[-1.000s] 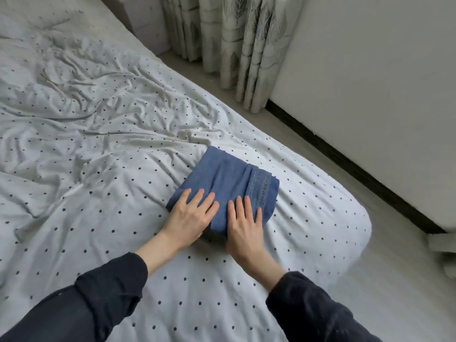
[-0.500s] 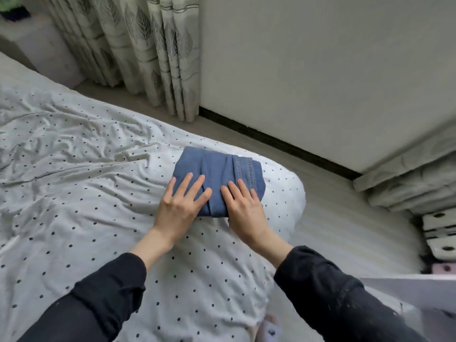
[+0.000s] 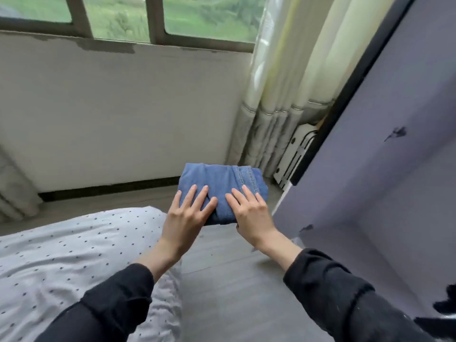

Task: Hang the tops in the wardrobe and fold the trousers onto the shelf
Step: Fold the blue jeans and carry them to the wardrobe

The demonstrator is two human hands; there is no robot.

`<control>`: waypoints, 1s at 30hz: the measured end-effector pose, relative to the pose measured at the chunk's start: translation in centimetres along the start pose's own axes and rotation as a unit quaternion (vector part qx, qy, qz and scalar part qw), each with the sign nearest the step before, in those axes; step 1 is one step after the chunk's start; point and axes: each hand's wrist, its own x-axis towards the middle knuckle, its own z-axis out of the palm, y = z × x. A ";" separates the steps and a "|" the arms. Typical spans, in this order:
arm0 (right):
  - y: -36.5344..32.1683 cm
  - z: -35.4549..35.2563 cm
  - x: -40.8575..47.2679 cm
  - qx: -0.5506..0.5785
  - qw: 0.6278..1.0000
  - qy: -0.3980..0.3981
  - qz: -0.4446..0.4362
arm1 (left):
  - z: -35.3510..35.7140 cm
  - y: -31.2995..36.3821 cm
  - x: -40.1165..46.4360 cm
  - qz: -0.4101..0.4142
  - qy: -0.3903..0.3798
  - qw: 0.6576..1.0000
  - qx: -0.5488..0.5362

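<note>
A folded pair of blue jeans (image 3: 218, 177) is in the air above the grey floor, past the corner of the bed. My left hand (image 3: 187, 215) holds its near left edge, fingers spread flat on top, thumb hidden beneath. My right hand (image 3: 251, 213) holds the near right edge the same way. The purple wardrobe (image 3: 385, 169) stands right beside the jeans, its black-edged side close to them. No tops are in view.
The bed with the dotted white sheet (image 3: 74, 255) lies at the lower left. A white wall with a window (image 3: 118, 18) is ahead. Pale curtains (image 3: 276, 107) hang in the corner, with a white rack (image 3: 296, 154) leaning behind the wardrobe. Grey floor (image 3: 234, 292) runs between bed and wardrobe.
Both hands have lifted the folded jeans off the bed and carried them right, toward the wardrobe. My view has turned right and up, from the bed to the window wall.
</note>
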 end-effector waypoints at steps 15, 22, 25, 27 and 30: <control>27.0 -21.1 -11.6 -0.171 0.951 0.091 0.239 | -7.2 26.1 26.6 0.253 0.185 0.941 -0.125; 35.4 -30.0 -10.7 -0.260 0.906 0.149 0.299 | -11.7 32.6 39.7 0.312 0.293 0.890 -0.160; 38.7 -33.3 -10.6 -0.305 0.883 0.164 0.318 | -13.4 35.6 44.6 0.332 0.326 0.868 -0.174; 40.8 -35.6 -10.9 -0.335 0.868 0.169 0.326 | -14.8 37.9 47.3 0.338 0.338 0.857 -0.191; 44.2 -39.3 -12.1 -0.381 0.839 0.164 0.352 | -17.0 42.4 50.9 0.349 0.359 0.837 -0.220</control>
